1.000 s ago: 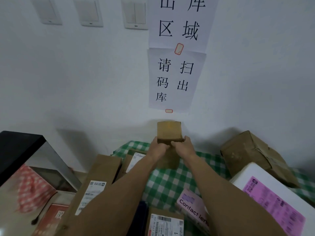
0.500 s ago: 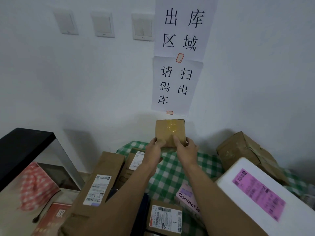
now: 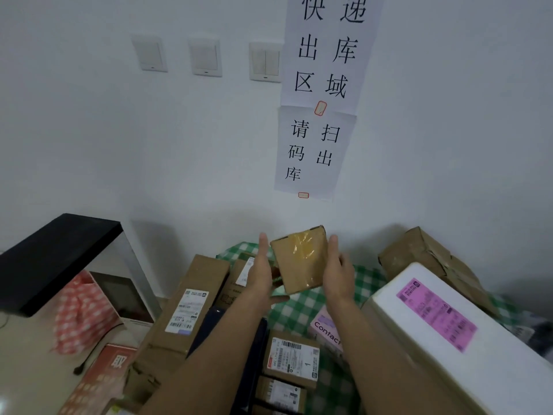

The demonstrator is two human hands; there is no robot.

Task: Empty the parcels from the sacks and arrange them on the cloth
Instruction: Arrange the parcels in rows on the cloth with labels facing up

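A small brown cardboard box (image 3: 302, 259) with yellowish tape across its face hangs tilted above the green-checked cloth (image 3: 299, 310), close to the wall. It is pressed between my two hands. My left hand (image 3: 261, 274) lies against its left edge with straight fingers pointing up and the thumb reaching under the box. Along the right edge, my right hand (image 3: 338, 274) also has its fingers straight and upright. No sack shows in this view.
Parcels lie on and around the cloth: a long labelled carton (image 3: 191, 310), a small labelled box (image 3: 293, 357), a pink contact-lens box (image 3: 324, 330), a white foam box (image 3: 449, 339), a taped brown box (image 3: 425, 256). A black-topped stand (image 3: 54, 259) and red-checked bag (image 3: 80, 310) are at left.
The small box has come off the stack near the wall and tipped over, its taped face now toward me. My fingers have straightened along its sides.
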